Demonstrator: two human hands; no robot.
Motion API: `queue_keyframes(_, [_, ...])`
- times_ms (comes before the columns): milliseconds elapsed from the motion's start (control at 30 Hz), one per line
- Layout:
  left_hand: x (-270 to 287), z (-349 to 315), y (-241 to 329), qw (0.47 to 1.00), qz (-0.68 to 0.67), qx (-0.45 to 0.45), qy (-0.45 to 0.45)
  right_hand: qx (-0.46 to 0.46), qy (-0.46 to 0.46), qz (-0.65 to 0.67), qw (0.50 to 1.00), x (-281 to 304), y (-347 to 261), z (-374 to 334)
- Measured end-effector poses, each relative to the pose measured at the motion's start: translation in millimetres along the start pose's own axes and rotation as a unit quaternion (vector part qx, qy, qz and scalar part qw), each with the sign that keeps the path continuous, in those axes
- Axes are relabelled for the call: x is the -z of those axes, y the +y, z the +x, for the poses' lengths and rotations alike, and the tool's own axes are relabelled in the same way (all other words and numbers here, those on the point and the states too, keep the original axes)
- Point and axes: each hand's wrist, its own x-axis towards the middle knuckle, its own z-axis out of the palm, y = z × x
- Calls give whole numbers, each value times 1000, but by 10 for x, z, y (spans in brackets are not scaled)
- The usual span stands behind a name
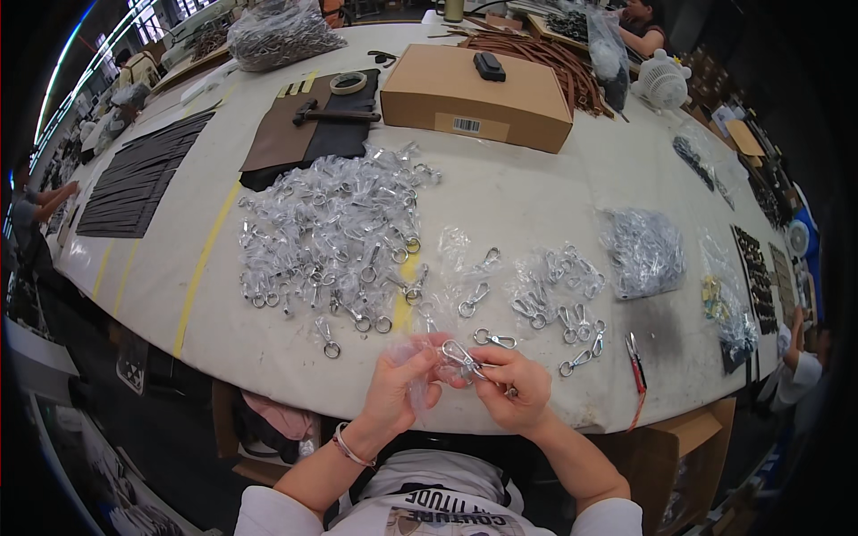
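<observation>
Near the table's front edge, my left hand (400, 386) is closed on a crumpled clear plastic bag (417, 393). My right hand (514, 391) pinches a silver swivel snap hook (458, 354) by its lower end. The hook's clasp end reaches across to the left fingertips; whether they grip it too, I cannot tell. Just beyond the hands lies a bare snap hook (495, 339). Several other bare hooks (581, 322) are right of it. A large pile of plastic-wrapped snap hooks (331, 228) spreads out to the far left of my hands.
Red-handled pliers (636, 364) lie at the right. Further off are a bagged bundle (643, 253), a cardboard box (478, 94), a hammer (335, 115), a tape roll (349, 83) and dark strips (147, 174). Other people, including one at the far right (795, 366), are around the table.
</observation>
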Motion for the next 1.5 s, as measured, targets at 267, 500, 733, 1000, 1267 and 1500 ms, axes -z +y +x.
queue_keyframes(267, [131,18,-207,999,30,-12,-37,-107,43,54,992,-113,-70,-48])
queue_keyframes(500, [63,-8,-224,998,-61,12,-13,-389,45,322,862,-152,-270,35])
queue_keyframes(733, [174,16,-184,997,-44,-56,15,-295,-257,30,920,152,-264,210])
queue_keyframes(1000, [109,-36,-202,990,134,-32,9,-496,-239,291,783,250,-100,331])
queue_keyframes(1267, [111,2,-275,938,303,-155,59,-430,-258,251,828,102,-229,242])
queue_keyframes(1500, [147,6,-242,922,365,-121,-30,-504,-301,307,749,239,-91,337])
